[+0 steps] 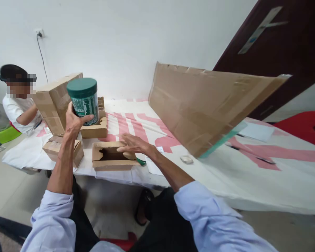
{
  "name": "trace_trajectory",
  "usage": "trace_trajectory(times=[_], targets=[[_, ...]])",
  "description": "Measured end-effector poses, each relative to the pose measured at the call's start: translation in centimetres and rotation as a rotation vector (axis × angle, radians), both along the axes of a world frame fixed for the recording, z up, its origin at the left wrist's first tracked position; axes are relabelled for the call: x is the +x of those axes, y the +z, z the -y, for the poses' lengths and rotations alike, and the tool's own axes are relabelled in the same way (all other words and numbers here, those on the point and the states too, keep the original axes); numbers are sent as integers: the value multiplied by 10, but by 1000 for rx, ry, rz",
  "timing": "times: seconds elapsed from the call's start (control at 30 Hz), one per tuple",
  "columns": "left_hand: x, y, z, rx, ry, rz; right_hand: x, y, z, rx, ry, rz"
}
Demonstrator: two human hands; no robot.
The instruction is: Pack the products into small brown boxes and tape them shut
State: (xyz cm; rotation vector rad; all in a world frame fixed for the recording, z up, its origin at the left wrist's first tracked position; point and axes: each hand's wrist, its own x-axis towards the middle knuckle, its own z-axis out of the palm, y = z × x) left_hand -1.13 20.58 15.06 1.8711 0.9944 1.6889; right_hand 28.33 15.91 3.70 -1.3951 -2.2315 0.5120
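Big cardboard panel (196, 101): stands slanted on R side of table (212, 183), hides part of dark door (283, 52); green strip along bottom edge.
Tall carton (52, 101): at far L, partly screens person (17, 105) in white top + dark cap.
Small oblong box (52, 148): nr front edge, partly behind L forearm; can't tell contents.
Shallow cardboard tray (94, 132): just behind open carton, partly hidden by canister.
Open carton (115, 165): at front edge, open side up, notched inner flaps; dark inside, nothing discernible.
Canister (85, 105): green lid on, abt upright, raised above table; contents hidden by lid.
L hand (77, 120): wrapped around canister's lower part, thumb across front; fingers mostly hidden.
R hand (132, 143): over R end of open carton, fingers extended, thumb apart; blurred, can't tell if touching rim.
Green piece (141, 161): beside carton's R end, partly hidden.
Off-white item (186, 159): nr panel's lower corner, too small to ID.
Dark slim items (265, 160): R of panel, nr white paper (257, 130); type unclear.
Red chair (301, 126): cut off at R edge.
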Motion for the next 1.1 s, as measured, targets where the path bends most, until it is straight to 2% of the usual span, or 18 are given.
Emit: trace_trajectory(times=[0.07,0.23,0.33,0.4,0.6,0.73,0.93,1.0,1.1], targets=[[0,-26,-10,-119,55,37,6,-16,3,-63,-16,87],[14,-101,-18,-453,110,73,3,-39,9,42,-68,10],[16,-127,-20,-535,109,127,3,-50,11,73,-111,-124],[14,-133,-22,-534,106,152,5,-56,12,95,-123,-237],[13,-138,-33,-544,24,188,14,-67,19,56,-107,-516],[16,-145,-40,-554,37,212,17,-70,23,67,-117,-579],[15,-145,-51,-517,130,198,31,-72,37,110,-154,-614],[13,-151,-56,-510,175,165,39,-71,44,107,-143,-621],[11,-171,-63,-526,225,86,45,-68,52,99,-134,-608]])
